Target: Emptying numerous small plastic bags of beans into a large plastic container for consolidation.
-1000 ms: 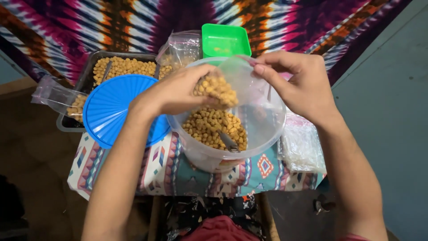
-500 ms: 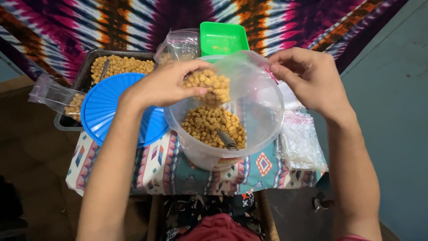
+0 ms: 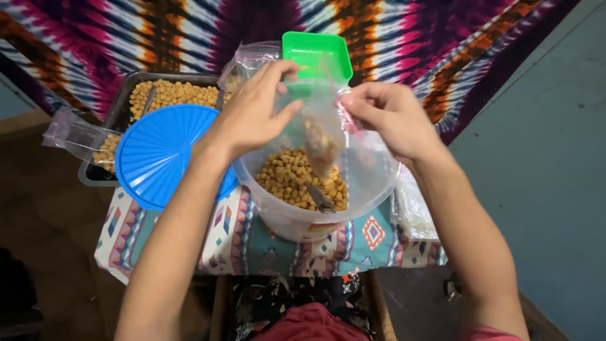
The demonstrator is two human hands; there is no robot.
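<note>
A clear plastic bucket (image 3: 297,221) of tan round pellets stands on a small patterned table. Above it I hold a clear zip bag (image 3: 319,136) with some pellets inside, hanging over the bucket. My left hand (image 3: 255,110) grips the bag's top at its left side. My right hand (image 3: 388,117) pinches the top at the right side, near the bag's pink seal strip. A metal scoop (image 3: 319,197) lies in the pellets inside the bucket.
A blue round lid (image 3: 161,155) leans left of the bucket. Behind it sits a dark tray (image 3: 120,107) of pellets with filled bags (image 3: 82,139) beside it. A green square container (image 3: 315,53) is at the back, a stack of clear bags (image 3: 413,205) at the right.
My left hand, which carried a handful of pellets over the bucket, has emptied it and risen to the bag's top. The bag now hangs between both hands.
</note>
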